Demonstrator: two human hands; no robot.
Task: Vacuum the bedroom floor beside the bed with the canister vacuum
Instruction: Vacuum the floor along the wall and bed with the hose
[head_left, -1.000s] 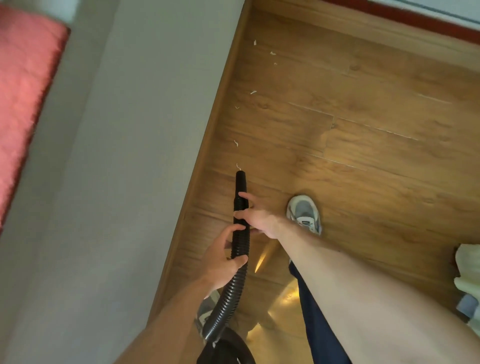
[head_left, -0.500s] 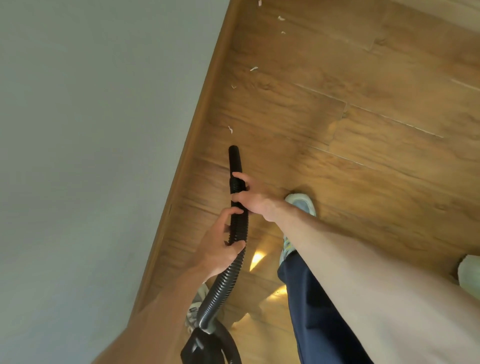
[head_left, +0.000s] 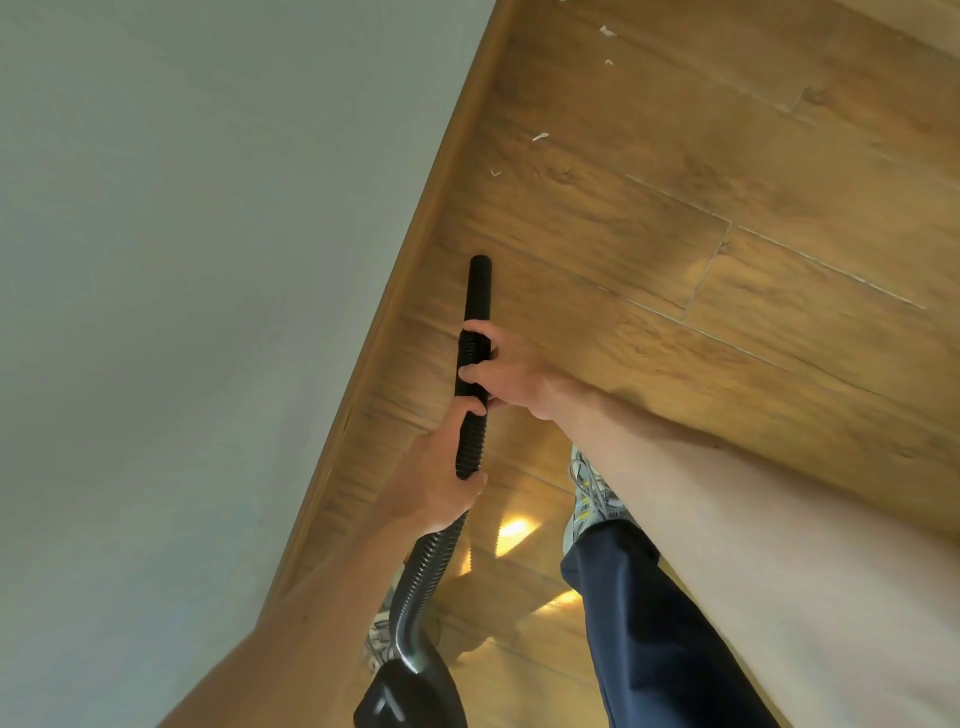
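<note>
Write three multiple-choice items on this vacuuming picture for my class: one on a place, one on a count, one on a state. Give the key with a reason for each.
1. Where do the white scraps lie?
A. on the floor ahead of the hose tip
B. on the bed
C. behind the shoe

2. How many hands hold the hose?
A. none
B. one
C. two

3. What state is the hose tip in?
A. fitted with a wide brush head
B. bare, no head on it
C. tucked under the bed

Key: 1 A, scraps dot the floor beyond the tip; 2 C, left hand and right hand both have a grip; 3 B, the tube ends plain.
</note>
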